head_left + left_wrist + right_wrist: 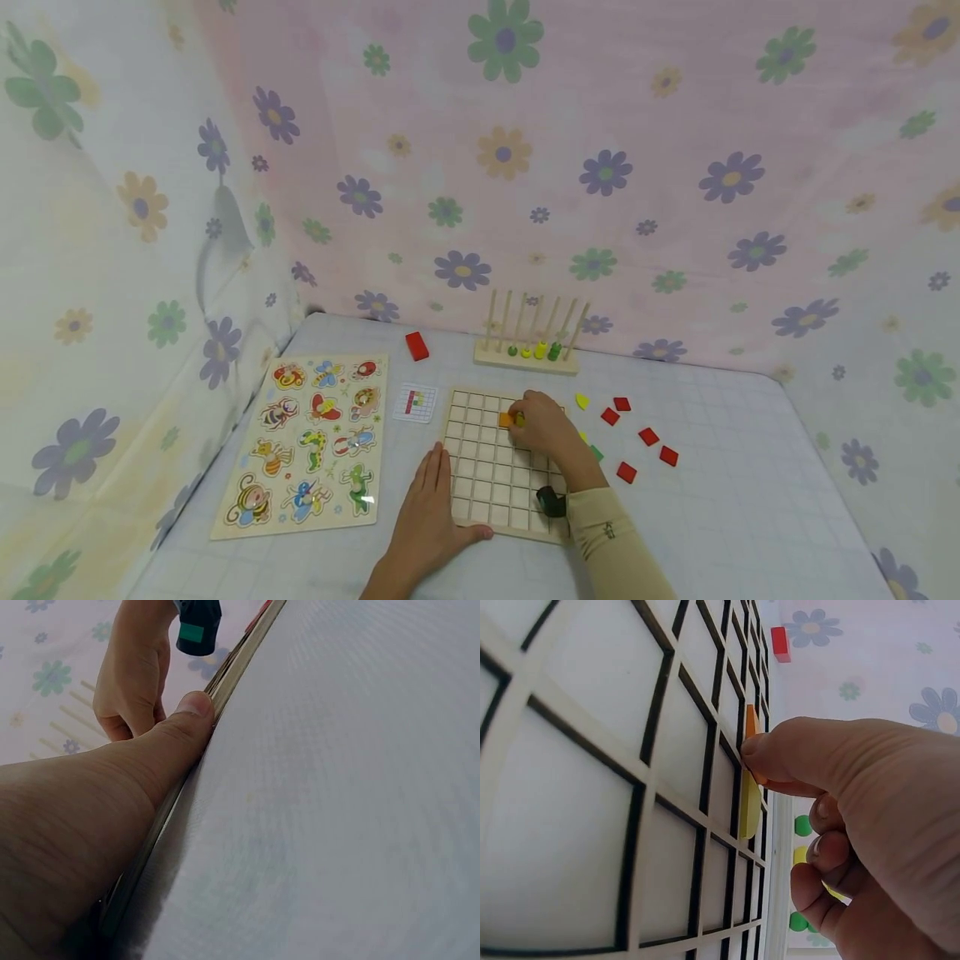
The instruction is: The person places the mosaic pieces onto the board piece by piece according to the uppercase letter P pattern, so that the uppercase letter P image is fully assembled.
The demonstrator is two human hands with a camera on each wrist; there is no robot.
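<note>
My right hand is over the upper right part of a wooden grid board, thumb and fingers pinching a yellow tile with a rounded corner. Right beside it is an orange tile, and the thumb tip overlaps the place where the two colours meet in the right wrist view. The other fingers are curled under the palm. My left hand lies with straight fingers along the board's left side, its thumb against the near edge.
Left stands an insect puzzle board; a pattern card lies beside the grid. Behind are a red block and a pegged rack with green and yellow beads. Several red tiles, a yellow tile and a green tile lie right.
</note>
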